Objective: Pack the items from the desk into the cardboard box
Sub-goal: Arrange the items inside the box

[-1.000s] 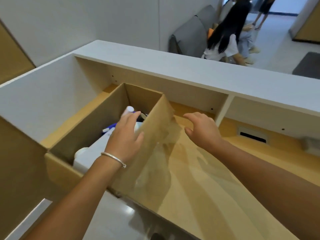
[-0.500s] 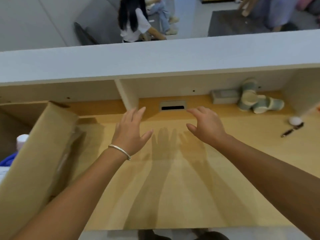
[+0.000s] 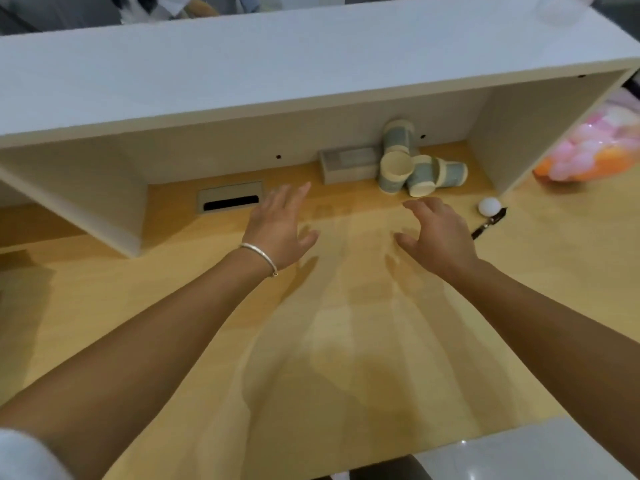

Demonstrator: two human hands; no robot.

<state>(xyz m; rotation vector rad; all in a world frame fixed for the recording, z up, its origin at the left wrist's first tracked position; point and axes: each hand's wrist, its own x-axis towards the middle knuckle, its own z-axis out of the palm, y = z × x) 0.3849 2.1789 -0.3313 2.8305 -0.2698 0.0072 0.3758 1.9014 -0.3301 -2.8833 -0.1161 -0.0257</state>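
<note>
Left hand [image 3: 280, 227]: open, fingers spread, palm down above the desk [image 3: 332, 341], holding nothing; bracelet [image 3: 260, 255] on the wrist.
Right hand [image 3: 437, 233]: open, fingers loosely curled, palm down above the desk, holding nothing; well apart from the left hand.
Cups [image 3: 415, 168]: paper, grey-green with cream rims, several tipped over in a touching heap at the back of the desk under the shelf [image 3: 311, 64], just beyond the right hand's fingertips. Exact count unclear.
Tray [image 3: 346, 165]: small grey box, at the back wall, touching the cups on their left.
Ball [image 3: 489, 206]: white, on the desk, right of the right hand, near the shelf's right upright.
Pen [image 3: 489, 223]: dark, lying slantwise just beside the ball.
Cable slot [image 3: 230, 200]: grey, set in the desk, left of the left hand.
Bag [image 3: 588, 150]: pink and orange contents, at the far right edge.
Box: out of view.
</note>
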